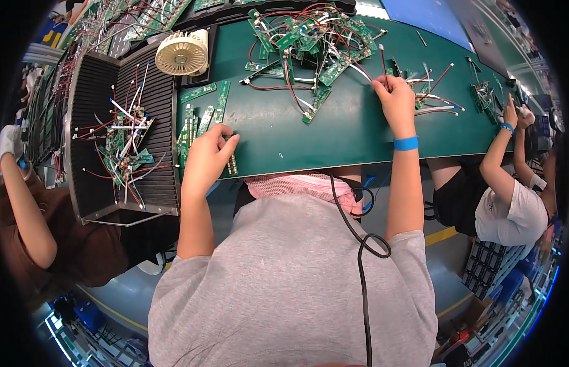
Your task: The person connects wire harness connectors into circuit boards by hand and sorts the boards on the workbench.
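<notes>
My left hand is at the left side of the green work mat, its fingers curled over a group of narrow green circuit boards. One board strip shows beside the fingertips; what the fingers hold is hidden. Further right, my right hand, with a blue wristband, has thumb and finger pinched around a red wire that rises above it with a white connector at its end. Beside that hand lies a small cluster of boards with red and white wires. A large tangled pile of wired circuit boards spreads between and beyond the hands.
A black ribbed tray with wired boards stands at the left, next to a cream fan. More wired boards lie toward the right, near a co-worker's hands. Another co-worker's gloved hand is at far left. A black cable hangs over my shirt.
</notes>
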Action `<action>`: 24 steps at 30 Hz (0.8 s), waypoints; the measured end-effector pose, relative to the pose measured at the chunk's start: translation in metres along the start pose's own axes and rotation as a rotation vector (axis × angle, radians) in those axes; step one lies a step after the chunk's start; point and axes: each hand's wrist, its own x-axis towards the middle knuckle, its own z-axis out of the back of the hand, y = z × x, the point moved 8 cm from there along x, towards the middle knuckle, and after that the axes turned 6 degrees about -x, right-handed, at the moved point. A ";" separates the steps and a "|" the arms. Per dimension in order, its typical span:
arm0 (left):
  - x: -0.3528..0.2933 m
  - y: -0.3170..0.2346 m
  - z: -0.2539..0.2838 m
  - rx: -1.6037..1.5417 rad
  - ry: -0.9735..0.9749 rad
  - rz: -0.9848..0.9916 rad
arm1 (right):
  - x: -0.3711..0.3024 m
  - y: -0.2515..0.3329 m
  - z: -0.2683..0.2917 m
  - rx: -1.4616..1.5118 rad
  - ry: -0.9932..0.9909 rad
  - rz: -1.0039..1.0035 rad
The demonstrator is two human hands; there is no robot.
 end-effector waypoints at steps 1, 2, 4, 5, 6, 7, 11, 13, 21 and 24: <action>0.001 -0.002 0.000 -0.001 -0.001 -0.001 | -0.001 -0.004 0.000 -0.001 -0.001 0.001; 0.003 -0.011 0.003 -0.028 -0.041 -0.034 | -0.002 -0.008 0.001 -0.005 0.005 -0.010; 0.011 -0.025 0.007 -0.050 -0.102 -0.070 | -0.003 -0.004 0.001 -0.034 0.065 -0.024; 0.018 -0.039 0.009 -0.069 -0.131 -0.112 | -0.001 -0.006 -0.005 -0.033 0.075 -0.016; 0.025 -0.056 0.008 -0.087 -0.155 -0.164 | -0.004 -0.008 -0.008 -0.063 0.081 0.022; 0.035 -0.076 0.006 -0.132 -0.193 -0.307 | -0.005 -0.007 -0.008 -0.092 0.086 0.063; 0.089 -0.144 -0.028 0.045 -0.301 -0.657 | -0.010 -0.016 0.011 0.295 -0.038 -0.078; 0.111 -0.159 -0.052 0.245 -0.367 -0.745 | -0.012 -0.023 0.016 0.581 -0.088 -0.145; 0.128 -0.180 -0.053 0.128 -0.357 -0.986 | -0.024 -0.025 0.036 0.840 -0.214 -0.242; 0.131 -0.178 -0.029 -0.087 -0.338 -0.979 | -0.026 -0.035 0.038 0.907 -0.358 -0.288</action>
